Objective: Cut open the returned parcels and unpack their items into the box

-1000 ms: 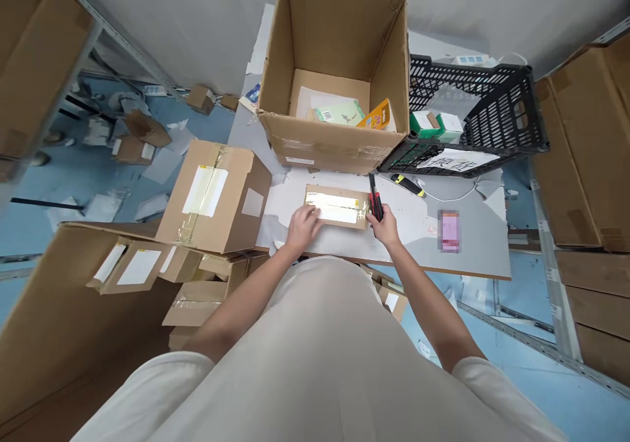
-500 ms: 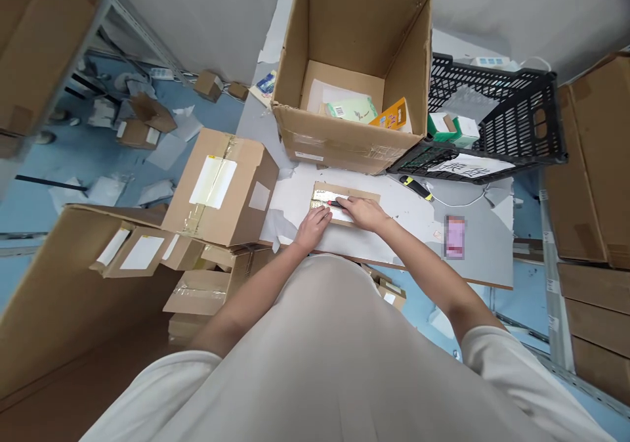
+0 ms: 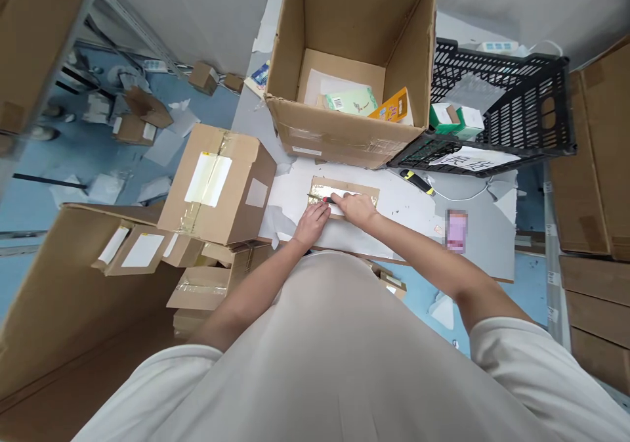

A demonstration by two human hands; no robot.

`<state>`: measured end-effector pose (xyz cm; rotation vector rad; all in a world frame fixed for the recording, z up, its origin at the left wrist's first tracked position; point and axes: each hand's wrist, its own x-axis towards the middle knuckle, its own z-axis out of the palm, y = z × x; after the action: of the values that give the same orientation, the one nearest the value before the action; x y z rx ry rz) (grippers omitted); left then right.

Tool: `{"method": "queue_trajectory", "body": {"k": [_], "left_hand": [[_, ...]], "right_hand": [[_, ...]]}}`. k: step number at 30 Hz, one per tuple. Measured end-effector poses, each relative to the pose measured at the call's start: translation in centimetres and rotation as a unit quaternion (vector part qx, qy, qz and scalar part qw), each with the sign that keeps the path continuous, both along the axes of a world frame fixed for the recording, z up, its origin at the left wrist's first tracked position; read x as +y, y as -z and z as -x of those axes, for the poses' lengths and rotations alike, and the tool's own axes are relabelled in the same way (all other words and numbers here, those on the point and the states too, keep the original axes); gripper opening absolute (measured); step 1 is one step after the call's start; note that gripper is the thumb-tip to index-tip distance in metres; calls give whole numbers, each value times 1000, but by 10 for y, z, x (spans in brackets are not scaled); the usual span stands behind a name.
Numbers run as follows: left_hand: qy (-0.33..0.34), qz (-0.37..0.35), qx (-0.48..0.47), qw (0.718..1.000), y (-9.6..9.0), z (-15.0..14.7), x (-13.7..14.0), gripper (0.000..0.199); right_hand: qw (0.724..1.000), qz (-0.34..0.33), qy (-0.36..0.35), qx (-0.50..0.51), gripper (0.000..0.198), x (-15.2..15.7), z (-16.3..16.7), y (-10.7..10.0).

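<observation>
A small taped cardboard box [image 3: 346, 186] lies flat on the white-topped table, a pale label on its upper face. My right hand [image 3: 359, 210] is closed round a knife [image 3: 327, 199] with a red and black handle. The knife's thin blade points left across the box's taped left end. Lying on the near left edge of the box, my left hand [image 3: 314, 222] has its fingers stretched out, close below the blade. Whether the blade is in the tape or just above it, I cannot tell.
Behind stands a big open carton [image 3: 344, 130] holding a green packet and an orange one. A black crate [image 3: 502, 146] and a yellow-black cutter [image 3: 417, 182] are to the right. Left are a taped carton [image 3: 246, 156] and a deep open carton [image 3: 34, 317] beside stacked boxes.
The knife has shifted a little left, and its blade now shows beyond the fingers. My left hand stays at the box's near edge. The view has tilted slightly.
</observation>
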<state>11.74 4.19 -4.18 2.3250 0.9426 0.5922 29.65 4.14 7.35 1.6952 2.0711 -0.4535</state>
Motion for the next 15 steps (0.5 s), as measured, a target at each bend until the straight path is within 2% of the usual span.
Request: {"method": "queue_trajectory", "body": {"k": [4,10,15], "left_hand": [[7,-9,6,1000,-1,1,1,31],[-5,0,4,1000,-1,0,1,31],[0,-38,33,999,-2,0,2,31]], "right_hand": [[1000,2,-5,9,37,5,5,-1],[999,28,14,7,41,-1,-9,-10],[998,30,49,33,37,-3,-20,-17]]}}
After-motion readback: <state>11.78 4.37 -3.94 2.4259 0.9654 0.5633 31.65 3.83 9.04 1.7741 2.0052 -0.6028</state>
